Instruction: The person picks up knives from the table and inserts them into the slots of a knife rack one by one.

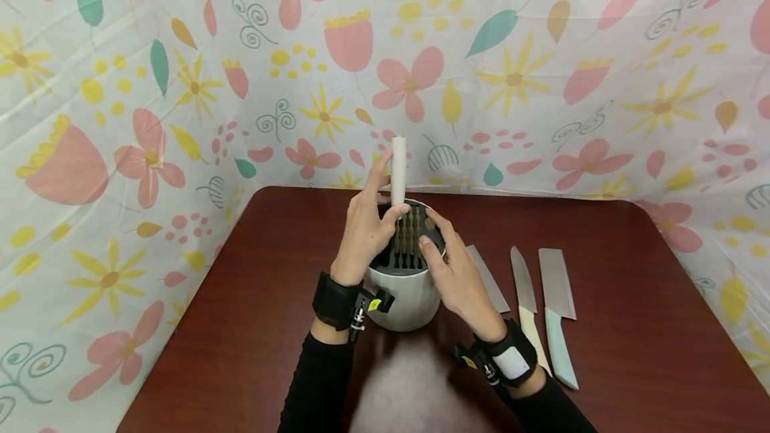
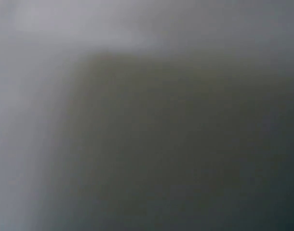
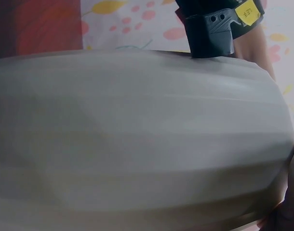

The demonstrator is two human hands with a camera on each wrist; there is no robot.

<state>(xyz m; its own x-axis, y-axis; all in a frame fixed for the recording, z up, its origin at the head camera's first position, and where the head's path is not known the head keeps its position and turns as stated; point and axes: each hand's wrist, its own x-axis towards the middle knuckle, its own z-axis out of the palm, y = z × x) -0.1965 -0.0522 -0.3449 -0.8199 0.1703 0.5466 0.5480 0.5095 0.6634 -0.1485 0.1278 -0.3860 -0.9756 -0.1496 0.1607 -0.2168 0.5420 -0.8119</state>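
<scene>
A round white knife holder (image 1: 404, 299) with ribbed sides stands on the table, its black slotted top (image 1: 409, 239) facing up. From the back of the slots a white handle (image 1: 398, 172) sticks up; whatever is below it is hidden inside. My left hand (image 1: 363, 229) holds this handle, thumb at its base and index finger raised along its left side. On the right, my right hand (image 1: 460, 272) grips the holder's rim, thumb on the black top. The holder's pale wall (image 3: 137, 125) fills most of the right wrist view. The left wrist view is only a dark blur.
To the right of the holder lie a knife with a cream handle (image 1: 529, 329) and a cleaver with a pale blue handle (image 1: 559, 346). Another broad blade (image 1: 488, 279) is partly hidden by the right hand. A flowered cloth (image 1: 511, 105) hangs behind the brown table (image 1: 240, 326).
</scene>
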